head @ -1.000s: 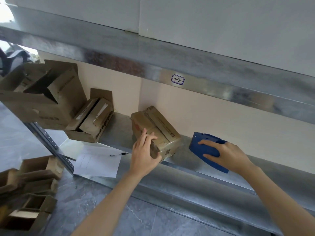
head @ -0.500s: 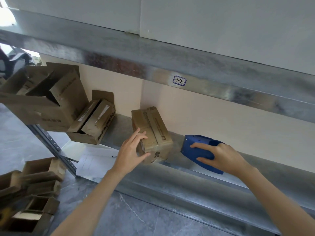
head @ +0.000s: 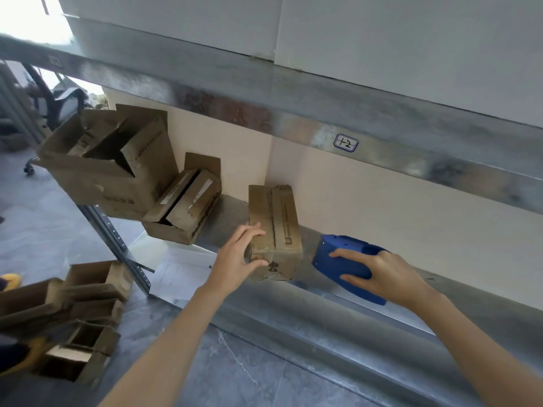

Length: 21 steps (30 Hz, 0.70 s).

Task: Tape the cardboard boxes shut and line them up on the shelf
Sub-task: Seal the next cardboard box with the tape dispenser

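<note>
While the small box [head: 274,230] sits end-on at the front edge of the shelf [head: 323,312], near its middle, I have the left hand [head: 238,257] clasped on the box's near left corner, with the thumb on the end face and the fingers over the top. The right hand [head: 382,274] grips the blue tape dispenser [head: 340,254], which rests on the shelf further toward its right end, close to the box but apart from it. Both flaps of the box are down and a seam runs along its top; I cannot tell whether tape covers it. Toward the shelf's left end lie a half-open box [head: 188,207] and, at the very end, a large open box [head: 111,165] that overhangs it. A sheet of paper [head: 179,271] lies below the shelf, and more open boxes [head: 58,312] sit on the floor under its left end.

Step in hand, as I judge it: squaring and steadying one box for sealing. The next move calls for lifting the dispenser onto the box's end, pressing the tape down, and drawing it along the seam while the left hand pins the box against the pull. With several boxes unsealed, the task looks early.
</note>
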Motion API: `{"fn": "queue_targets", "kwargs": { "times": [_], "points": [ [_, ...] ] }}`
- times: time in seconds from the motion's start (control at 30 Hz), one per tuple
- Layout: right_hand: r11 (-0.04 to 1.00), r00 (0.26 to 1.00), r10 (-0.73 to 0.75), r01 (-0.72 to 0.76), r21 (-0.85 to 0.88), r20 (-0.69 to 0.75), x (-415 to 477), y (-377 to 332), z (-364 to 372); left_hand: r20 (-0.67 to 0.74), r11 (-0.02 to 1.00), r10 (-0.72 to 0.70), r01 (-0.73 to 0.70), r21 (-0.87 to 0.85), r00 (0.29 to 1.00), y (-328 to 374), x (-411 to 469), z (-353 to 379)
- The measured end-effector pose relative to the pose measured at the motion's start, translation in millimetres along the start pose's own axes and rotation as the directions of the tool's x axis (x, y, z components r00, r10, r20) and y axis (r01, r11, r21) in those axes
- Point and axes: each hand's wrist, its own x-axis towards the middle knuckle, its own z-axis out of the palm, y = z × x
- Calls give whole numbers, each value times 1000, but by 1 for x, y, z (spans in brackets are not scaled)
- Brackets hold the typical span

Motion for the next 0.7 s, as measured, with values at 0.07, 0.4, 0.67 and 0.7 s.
{"fn": "queue_targets", "kwargs": {
  "times": [0.07,0.4,0.67,0.7],
  "points": [
    [1000,1000,-1,1,-7,1,-1,1,-1,7,1000,3,-3,-10,1000,0,1,-3],
    [998,999,-54,54,-32,-3,-25,15,-18,34,1000,3,-3,10,999,-3,3,-3],
    [997,1000,14,-14,-82,1,-6,13,-1,31,1000,-2,2,12,1000,-3,3,-3],
    [997,1000,28,-27,-69,10,-1,9,2,27,1000,-5,5,7,1000,-3,3,-3]
  ]
}}
